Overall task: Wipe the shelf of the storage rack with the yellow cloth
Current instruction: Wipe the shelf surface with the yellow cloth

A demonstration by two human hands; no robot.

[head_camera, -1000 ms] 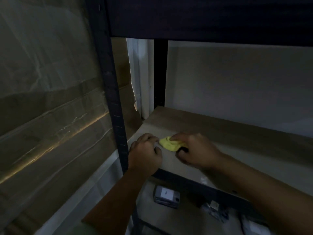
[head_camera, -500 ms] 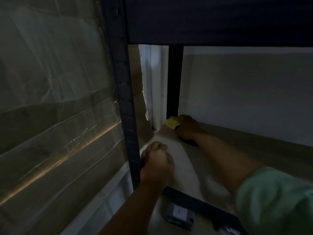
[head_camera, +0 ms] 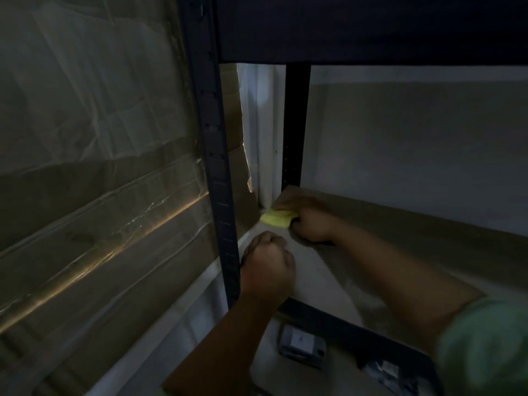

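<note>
The yellow cloth [head_camera: 277, 218] lies bunched at the left edge of the wooden shelf [head_camera: 405, 235], near the back corner of the dark metal storage rack. My right hand [head_camera: 311, 221] presses on the cloth and grips it, reaching in from the right. My left hand [head_camera: 267, 271] is a closed fist at the shelf's front left corner, wrapped around the rack's front upright post [head_camera: 217, 167]. Part of the cloth is hidden under my right fingers.
A large cardboard box wrapped in clear plastic [head_camera: 94, 178] stands close on the left. The upper shelf [head_camera: 371, 27] hangs low overhead. A rear post [head_camera: 295, 124] stands at the back corner. On the lower shelf lie a small grey box [head_camera: 301, 342] and other small items.
My right hand swept the cloth from the shelf's front to the back left corner, then drew it slightly forward along the left edge. My left hand stayed at the front corner.
</note>
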